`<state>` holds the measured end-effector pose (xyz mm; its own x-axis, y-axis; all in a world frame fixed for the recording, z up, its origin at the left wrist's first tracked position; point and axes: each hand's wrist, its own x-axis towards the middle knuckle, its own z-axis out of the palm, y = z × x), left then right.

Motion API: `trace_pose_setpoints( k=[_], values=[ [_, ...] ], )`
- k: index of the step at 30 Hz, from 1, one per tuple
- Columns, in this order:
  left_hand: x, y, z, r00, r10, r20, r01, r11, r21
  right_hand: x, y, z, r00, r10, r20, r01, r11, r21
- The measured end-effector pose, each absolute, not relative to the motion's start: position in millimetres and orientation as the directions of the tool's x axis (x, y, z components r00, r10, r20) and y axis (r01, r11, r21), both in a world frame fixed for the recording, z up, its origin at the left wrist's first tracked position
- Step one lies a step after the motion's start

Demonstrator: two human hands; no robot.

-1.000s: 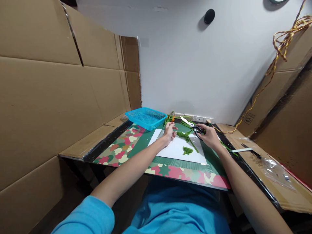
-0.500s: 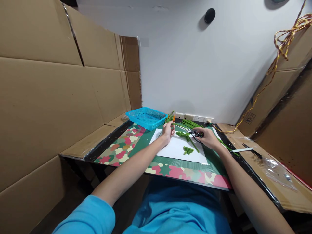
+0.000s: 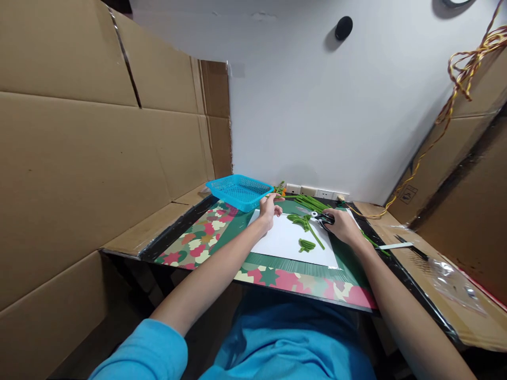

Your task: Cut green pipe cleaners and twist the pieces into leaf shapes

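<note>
On the table [image 3: 177,228], over a white sheet [image 3: 283,243]: my left grip [image 3: 269,211] pinches a green stem [image 3: 296,199], my right grip [image 3: 343,226] clasps scissors [image 3: 322,217]; I'd hold the stem taut for a clean cut

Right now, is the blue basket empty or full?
Empty: the blue basket stands upright, with only its bare mesh floor showing inside.

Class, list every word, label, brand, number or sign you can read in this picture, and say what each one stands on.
No text here can be read.
On the cardboard box at the right: a small dark printed mark, too small to read.
On the scissors held by the right hand: no lettering shows.
</note>
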<state>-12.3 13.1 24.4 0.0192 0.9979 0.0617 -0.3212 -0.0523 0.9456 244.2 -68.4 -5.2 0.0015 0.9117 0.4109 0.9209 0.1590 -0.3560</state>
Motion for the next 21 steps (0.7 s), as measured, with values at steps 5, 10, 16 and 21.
trace_pose_setpoints(
  k=[5,10,16,21],
  values=[
    [-8.9,12.2,20.1,0.027,0.999,0.023,-0.295,-0.014,0.955,244.1,-70.4,-4.3,0.001,0.941,0.339,0.936,0.119,-0.332],
    [-9.0,15.3,18.1,0.027,1.0,0.013,-0.287,-0.004,0.958,243.5,-70.8,-2.9,-0.011,0.952,0.307,0.935,0.119,-0.334],
    [-10.0,19.5,13.3,0.029,0.999,-0.037,-0.291,0.044,0.956,247.3,-70.0,1.0,-0.055,0.962,0.266,0.901,0.162,-0.402],
    [-10.3,22.2,8.6,0.056,0.997,-0.054,-0.281,0.068,0.957,246.6,-71.6,3.3,-0.111,0.955,0.274,0.9,0.214,-0.379]
  ],
)
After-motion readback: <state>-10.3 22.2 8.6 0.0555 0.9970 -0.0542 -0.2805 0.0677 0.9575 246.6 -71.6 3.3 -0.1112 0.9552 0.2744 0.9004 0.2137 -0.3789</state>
